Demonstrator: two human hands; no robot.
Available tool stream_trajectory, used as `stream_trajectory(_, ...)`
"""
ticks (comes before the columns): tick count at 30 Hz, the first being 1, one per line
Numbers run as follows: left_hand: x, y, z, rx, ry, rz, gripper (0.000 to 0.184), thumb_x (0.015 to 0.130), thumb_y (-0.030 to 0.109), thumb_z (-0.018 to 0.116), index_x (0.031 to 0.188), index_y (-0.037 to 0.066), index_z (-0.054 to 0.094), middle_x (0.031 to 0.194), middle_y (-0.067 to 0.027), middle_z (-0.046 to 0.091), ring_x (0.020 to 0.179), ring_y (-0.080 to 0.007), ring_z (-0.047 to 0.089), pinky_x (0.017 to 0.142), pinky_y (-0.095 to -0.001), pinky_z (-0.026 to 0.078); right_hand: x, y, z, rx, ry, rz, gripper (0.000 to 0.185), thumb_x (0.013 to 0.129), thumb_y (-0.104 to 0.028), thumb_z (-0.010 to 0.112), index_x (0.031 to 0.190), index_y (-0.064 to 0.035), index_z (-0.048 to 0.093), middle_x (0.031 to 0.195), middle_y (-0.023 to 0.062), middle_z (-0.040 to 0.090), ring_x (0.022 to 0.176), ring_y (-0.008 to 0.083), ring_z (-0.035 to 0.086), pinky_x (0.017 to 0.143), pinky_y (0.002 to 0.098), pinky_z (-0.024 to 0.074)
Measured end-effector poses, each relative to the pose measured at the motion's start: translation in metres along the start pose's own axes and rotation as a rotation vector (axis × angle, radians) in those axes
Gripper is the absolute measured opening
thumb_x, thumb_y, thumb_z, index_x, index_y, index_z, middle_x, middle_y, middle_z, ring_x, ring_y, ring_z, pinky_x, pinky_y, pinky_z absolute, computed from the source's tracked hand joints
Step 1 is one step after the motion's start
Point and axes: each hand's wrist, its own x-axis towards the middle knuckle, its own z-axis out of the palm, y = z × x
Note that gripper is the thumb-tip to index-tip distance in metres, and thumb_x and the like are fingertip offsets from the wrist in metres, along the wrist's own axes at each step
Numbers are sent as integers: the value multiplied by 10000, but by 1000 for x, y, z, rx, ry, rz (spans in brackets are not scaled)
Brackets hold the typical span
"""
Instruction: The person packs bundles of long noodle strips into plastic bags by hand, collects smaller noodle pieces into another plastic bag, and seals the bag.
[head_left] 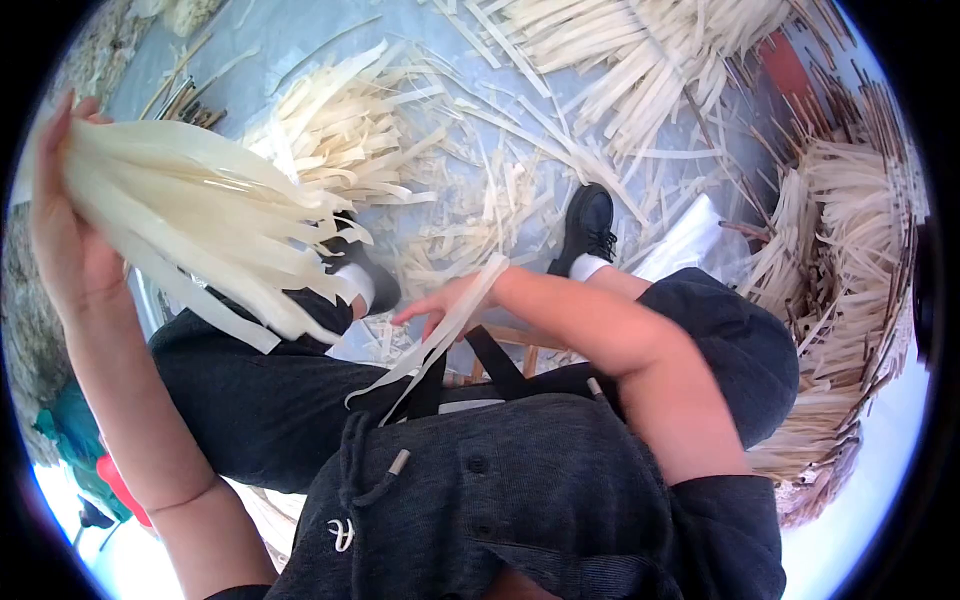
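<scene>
At the left, my left hand (75,235) is closed round one end of a thick bundle of pale, flat strips (210,190). Their loose ends fan out to the right above my leg. In front of my waist, my right hand (450,305) has its fingers stretched toward the left. A long, narrow pale strip (455,325) drapes across this hand near the wrist, its split ends hanging down to my lap. I see no grip on that strip; part of the right hand is hidden behind it.
A pile of cut strips (330,125) lies ahead, with a larger stack (640,60) beyond it. Tied bundles with dark stem ends (830,240) line the right side. Scraps (480,210) litter the floor between my shoes (588,225). White plastic (690,240) lies at right.
</scene>
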Motion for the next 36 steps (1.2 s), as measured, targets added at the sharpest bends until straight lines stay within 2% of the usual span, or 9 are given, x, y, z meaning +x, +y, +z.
stream_trajectory(3, -16, -14, 31, 136, -14, 22, 434, 888, 248, 658, 1247, 23, 560, 1146, -93, 576, 1052, -164, 550, 918, -278, 451, -41, -41, 26, -128, 86, -106, 813, 835, -114, 651, 1510, -235, 214, 1381, 142, 484, 1287, 257, 437, 1044, 363, 350)
stream_trajectory(5, -27, -19, 51, 275, -5, 75, 475, 883, 274, 658, 1279, 43, 533, 1175, -80, 552, 1066, -160, 530, 921, -293, 444, -58, -52, 35, 213, 70, -397, 876, 831, -132, 656, 1523, -238, 129, 1509, 137, 296, 1392, 266, 283, 1057, 389, 338)
stream_trajectory(9, -34, -27, 68, 374, -73, 16, 552, 819, 298, 707, 1279, 55, 524, 1109, -52, 528, 1001, -143, 513, 902, -292, 434, -92, -90, 41, -53, -37, -564, 564, 815, -169, 668, 1357, -131, 512, 1543, 145, 200, 1419, 270, 198, 1134, 406, 203)
stream_trajectory(10, -37, -31, 74, 401, -103, -32, 580, 785, 300, 723, 1276, 66, 524, 1072, -48, 524, 958, -140, 505, 874, -293, 425, -102, -101, 52, -138, 52, -550, 362, 872, -260, 621, 1211, -136, 641, 1487, 171, 332, 1364, 265, 324, 1099, 398, 288)
stream_trajectory(13, -51, -35, 102, 420, -232, -95, 573, 779, 282, 716, 1279, 82, 522, 1067, -54, 535, 942, -145, 503, 842, -299, 418, -124, -135, 46, -47, 207, -581, 387, 889, -327, 625, 1162, -53, 648, 1267, 168, 578, 1215, 242, 525, 979, 364, 439)
stream_trajectory(17, -68, -46, 139, 352, -385, -119, 598, 764, 282, 720, 1279, 64, 508, 1104, -73, 560, 990, -158, 525, 864, -301, 416, -177, -180, 38, -128, 1068, -754, 469, 942, -445, 517, 1017, -6, 664, 863, 80, 683, 709, 149, 644, 628, 272, 533)
stream_trajectory(25, -88, -29, 175, -18, -916, -333, 569, 776, 287, 715, 1237, 15, 523, 1075, -108, 612, 1001, -192, 590, 889, -345, 472, -231, -211, 115, -667, 1207, -416, 406, 922, -357, 483, 948, 23, 624, 744, 81, 615, 592, 134, 597, 556, 260, 509)
stream_trajectory(31, -110, -23, 199, -142, -861, -295, 474, 811, 259, 696, 1196, 23, 552, 1063, -89, 625, 998, -188, 594, 855, -341, 495, -255, -203, 161, -841, 1461, -345, 401, 893, -378, 567, 966, 11, 634, 739, 39, 617, 598, 108, 605, 564, 241, 510)
stream_trajectory(36, -106, -6, 201, -364, -679, -295, 318, 830, 210, 691, 1086, 54, 584, 1027, -62, 633, 986, -182, 596, 824, -331, 510, -280, -199, 146, -849, 1355, -357, 331, 856, -319, 637, 947, -2, 665, 790, 92, 677, 665, 151, 669, 621, 269, 554)
